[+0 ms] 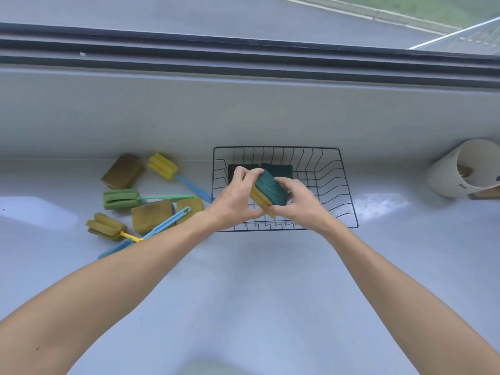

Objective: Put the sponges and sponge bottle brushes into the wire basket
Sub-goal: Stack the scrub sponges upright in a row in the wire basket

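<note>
A black wire basket [328, 169] stands on the pale counter against the back wall. Two dark green-topped sponges [278, 169] lie flat at its far end. Above the basket, my left hand [238, 193] and my right hand [297, 201] both grip one yellow sponge with a green scouring face [270, 189], held tilted. Left of the basket lie three yellow-brown sponges [151, 215] and several sponge bottle brushes: a yellow head on a blue handle [162, 166], a green one [120, 198], a yellow one [105, 226] and a blue one [167, 221].
A cream cup [457, 169] lies on its side at the right beside a wooden piece [487, 194]. A window sill and dark frame [243, 58] run along the back above a low wall.
</note>
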